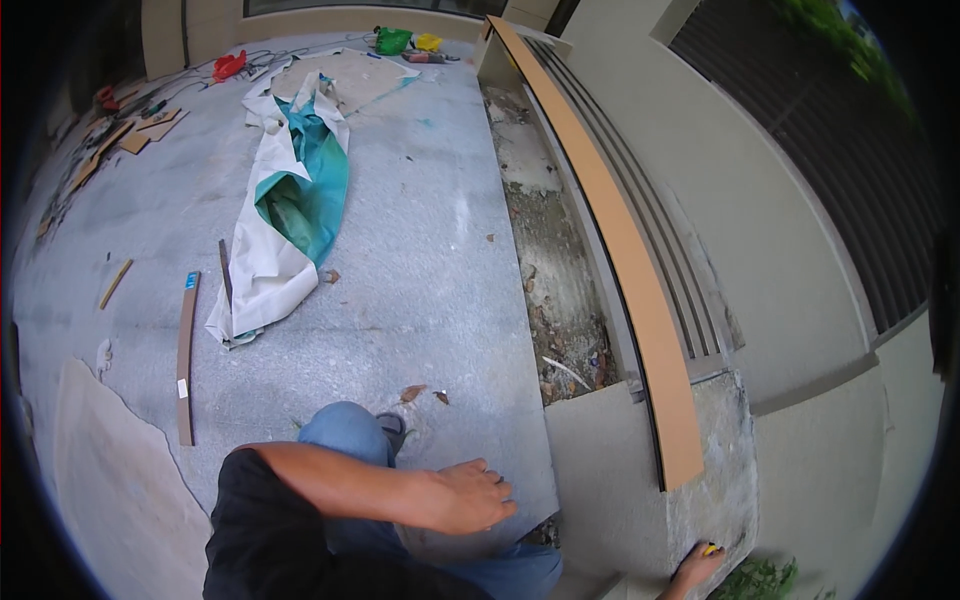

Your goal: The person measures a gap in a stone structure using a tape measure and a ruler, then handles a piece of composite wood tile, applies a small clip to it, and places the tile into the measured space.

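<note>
My left hand [472, 498] reaches across my bent knees, palm down, near the edge of the grey floor covering [440, 280]. Its fingers are loosely bent and slightly apart, with nothing seen in them. At the lower right, my right hand [694, 572] is closed round a small yellow object [711, 549] on the concrete ledge [715, 460]; most of it is hidden, so its kind does not show. Just beyond that hand ends a long orange-tan board [610, 260] with a dark edge, running away along the ledge beside several dark slats [640, 200].
A debris-strewn trench [555, 250] lies between floor and board. White-and-teal sheeting [300, 210] is crumpled ahead. A brown strip [186, 370] lies left, with wood offcuts [120, 140] farther off. A green bag [392, 41] stands at the back. Leaves [760, 580] are beside my right hand.
</note>
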Demonstrator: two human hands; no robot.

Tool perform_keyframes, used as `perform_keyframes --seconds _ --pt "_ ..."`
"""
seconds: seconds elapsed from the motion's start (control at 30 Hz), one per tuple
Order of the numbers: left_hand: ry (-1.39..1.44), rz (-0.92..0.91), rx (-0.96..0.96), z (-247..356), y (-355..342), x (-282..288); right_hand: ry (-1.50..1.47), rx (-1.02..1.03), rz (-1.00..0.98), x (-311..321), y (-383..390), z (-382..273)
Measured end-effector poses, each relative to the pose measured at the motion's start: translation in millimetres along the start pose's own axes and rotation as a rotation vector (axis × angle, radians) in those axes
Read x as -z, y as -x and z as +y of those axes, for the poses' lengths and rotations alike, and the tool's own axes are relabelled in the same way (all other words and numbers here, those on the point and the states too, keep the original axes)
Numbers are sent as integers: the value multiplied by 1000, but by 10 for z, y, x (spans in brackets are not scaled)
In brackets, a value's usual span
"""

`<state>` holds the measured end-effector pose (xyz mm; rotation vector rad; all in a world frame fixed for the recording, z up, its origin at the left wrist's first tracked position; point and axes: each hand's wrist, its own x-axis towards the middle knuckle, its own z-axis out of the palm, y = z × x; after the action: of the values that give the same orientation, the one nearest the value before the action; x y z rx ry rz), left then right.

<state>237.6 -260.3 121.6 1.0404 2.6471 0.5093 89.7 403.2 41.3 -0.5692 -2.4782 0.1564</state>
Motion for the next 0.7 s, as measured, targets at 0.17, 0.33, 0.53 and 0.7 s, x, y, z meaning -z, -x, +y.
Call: perform_keyframes --seconds 0.17,0.33,0.53,0.7 --pt "32 22 -32 -10 -103 116 29 -74 -51 27 30 123" --pt "64 -29 -44 7 -78 294 -28 3 12 -90 -108 -27" --pt "70 -73 -52 52 -146 366 -25 -34 13 -43 -64 119" --pt "79 -64 -51 97 -73 389 2 -33 -2 -74 4 18"
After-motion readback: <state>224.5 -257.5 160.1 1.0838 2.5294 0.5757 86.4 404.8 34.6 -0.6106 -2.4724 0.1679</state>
